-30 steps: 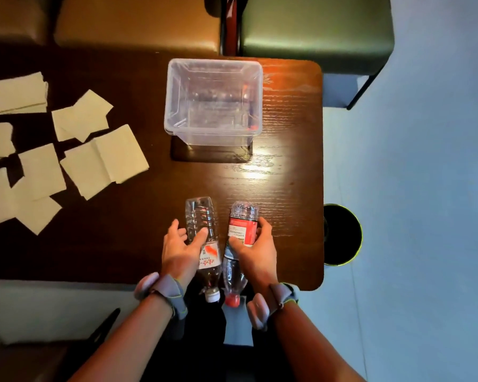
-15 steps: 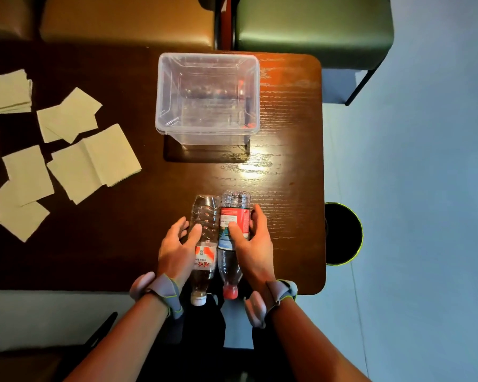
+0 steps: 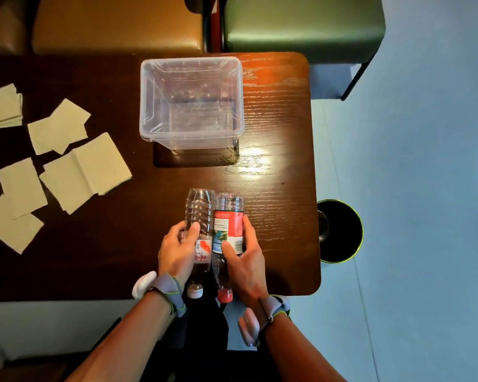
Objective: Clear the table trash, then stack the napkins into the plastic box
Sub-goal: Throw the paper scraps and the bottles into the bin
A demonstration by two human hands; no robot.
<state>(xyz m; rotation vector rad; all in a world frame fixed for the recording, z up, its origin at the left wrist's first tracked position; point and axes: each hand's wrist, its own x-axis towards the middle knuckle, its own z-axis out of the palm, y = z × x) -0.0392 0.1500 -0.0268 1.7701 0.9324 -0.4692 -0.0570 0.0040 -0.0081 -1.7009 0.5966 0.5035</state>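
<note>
Two bottles [image 3: 214, 232] now pressed together

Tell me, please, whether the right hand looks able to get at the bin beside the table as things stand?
Probably yes: the bin stands open on the floor just off the table's right edge, with nothing between it and the right hand, though that hand already holds a bottle.

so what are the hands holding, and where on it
Left hand grips the white-capped bottle at its label; right hand grips the red-capped bottle at its label.
</note>
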